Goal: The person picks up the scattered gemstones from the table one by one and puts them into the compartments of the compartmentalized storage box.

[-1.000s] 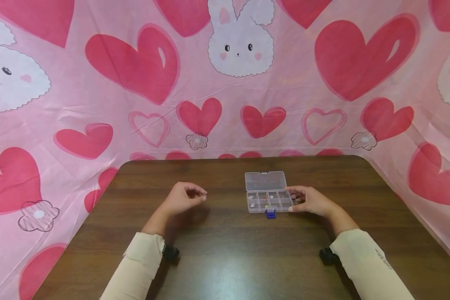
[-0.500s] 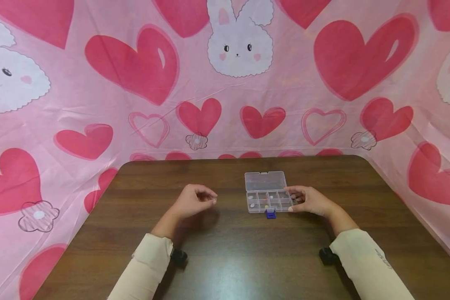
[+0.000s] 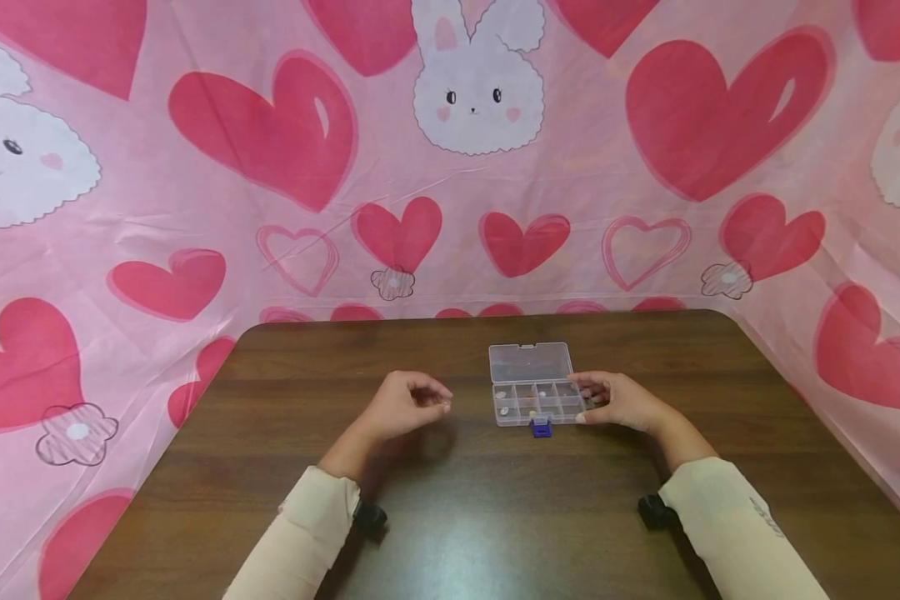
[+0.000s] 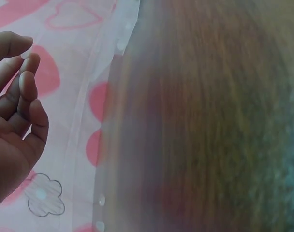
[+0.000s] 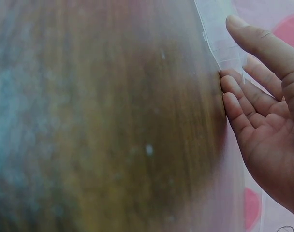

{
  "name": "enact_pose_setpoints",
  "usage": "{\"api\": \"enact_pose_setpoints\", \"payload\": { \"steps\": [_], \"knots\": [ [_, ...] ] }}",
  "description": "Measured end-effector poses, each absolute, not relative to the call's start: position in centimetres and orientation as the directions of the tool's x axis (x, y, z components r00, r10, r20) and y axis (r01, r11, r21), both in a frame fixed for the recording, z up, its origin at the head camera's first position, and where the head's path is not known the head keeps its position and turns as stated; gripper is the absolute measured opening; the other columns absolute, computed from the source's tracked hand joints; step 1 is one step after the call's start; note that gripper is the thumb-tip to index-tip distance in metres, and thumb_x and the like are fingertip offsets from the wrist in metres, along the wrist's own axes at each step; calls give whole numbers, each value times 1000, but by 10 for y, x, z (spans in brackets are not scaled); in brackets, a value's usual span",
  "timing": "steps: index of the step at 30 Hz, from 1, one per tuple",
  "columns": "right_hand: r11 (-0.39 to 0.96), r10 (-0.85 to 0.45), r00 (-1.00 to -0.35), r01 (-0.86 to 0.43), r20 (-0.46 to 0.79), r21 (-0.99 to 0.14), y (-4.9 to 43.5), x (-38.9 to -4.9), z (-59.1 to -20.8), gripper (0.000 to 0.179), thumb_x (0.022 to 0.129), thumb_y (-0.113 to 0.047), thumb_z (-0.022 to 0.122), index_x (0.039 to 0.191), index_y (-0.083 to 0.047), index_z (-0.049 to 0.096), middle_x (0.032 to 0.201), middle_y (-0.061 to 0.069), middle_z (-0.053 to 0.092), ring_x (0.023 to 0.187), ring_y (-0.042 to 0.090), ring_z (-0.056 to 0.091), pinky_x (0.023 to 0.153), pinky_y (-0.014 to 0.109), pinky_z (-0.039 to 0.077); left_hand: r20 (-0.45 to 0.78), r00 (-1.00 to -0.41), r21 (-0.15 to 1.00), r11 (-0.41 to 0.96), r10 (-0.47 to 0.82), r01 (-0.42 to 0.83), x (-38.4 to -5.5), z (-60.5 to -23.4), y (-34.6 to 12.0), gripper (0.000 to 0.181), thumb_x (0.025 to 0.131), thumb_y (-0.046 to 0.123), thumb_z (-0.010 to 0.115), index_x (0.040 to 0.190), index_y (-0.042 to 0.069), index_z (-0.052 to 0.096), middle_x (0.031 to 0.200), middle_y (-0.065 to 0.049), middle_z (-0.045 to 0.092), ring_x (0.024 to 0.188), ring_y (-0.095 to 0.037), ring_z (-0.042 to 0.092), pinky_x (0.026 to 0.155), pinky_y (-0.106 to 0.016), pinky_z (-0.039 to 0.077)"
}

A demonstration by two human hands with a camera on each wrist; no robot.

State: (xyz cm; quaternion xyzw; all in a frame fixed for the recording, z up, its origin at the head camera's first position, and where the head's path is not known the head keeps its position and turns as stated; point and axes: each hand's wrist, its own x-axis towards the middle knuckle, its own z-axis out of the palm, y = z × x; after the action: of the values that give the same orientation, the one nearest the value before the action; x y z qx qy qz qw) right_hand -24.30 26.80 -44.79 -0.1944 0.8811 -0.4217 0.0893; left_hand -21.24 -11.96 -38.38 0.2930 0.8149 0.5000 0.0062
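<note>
Clear plastic compartment box sits on the brown wooden table, a little right of the middle and toward the far edge; its lid is open and folded back, away from the person; a blue latch sticks out at the front; inside are two rows of four small rooms; pale round pieces lie in the two rooms at the left end; an orange bit is in the second back room, with a yellow bit in the room nearer the person; the right hand holds the box at its right end, the thumb at the near corner and the fingers bent round the side and far corner; the left hand is up in the air, left of the box and apart from it; its thumb and pointer finger almost meet, and they pinch a tiny pale bit, too small to name; its other fingers bend in loosely; both arms have cream sleeves; behind the table hangs a pink cloth with red hearts and white bunnies.
</note>
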Motion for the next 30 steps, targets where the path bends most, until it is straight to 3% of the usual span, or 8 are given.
{"api": "enact_pose_setpoints", "payload": {
  "steps": [12,25,30],
  "knots": [
    [561,-428,-904,-274,10,-781,268,-243,-448,66,79,-19,83,134,4,53,123,21,60,108,32,56,92,44,47,331,-796,795,305,507,524,-209,-382,-107,11,78,-7,75,88,-9,72,77,-15,68,68,-16,58,64,-39,53],
    [560,-428,-904,-261,-4,-786,270,-245,-447,68,79,-20,83,135,3,53,125,20,59,109,32,56,93,43,47,366,-776,773,297,514,561,-213,-392,-91,11,77,-7,76,87,-9,72,75,-15,68,65,-17,58,61,-34,52],
    [548,-431,-902,-264,2,-794,268,-243,-444,67,80,-17,82,135,5,51,125,22,59,109,34,56,94,48,46,377,-767,761,298,519,576,-231,-420,-83,10,77,2,79,86,1,75,73,-3,68,64,-7,56,60,-29,51]
  ]
}}
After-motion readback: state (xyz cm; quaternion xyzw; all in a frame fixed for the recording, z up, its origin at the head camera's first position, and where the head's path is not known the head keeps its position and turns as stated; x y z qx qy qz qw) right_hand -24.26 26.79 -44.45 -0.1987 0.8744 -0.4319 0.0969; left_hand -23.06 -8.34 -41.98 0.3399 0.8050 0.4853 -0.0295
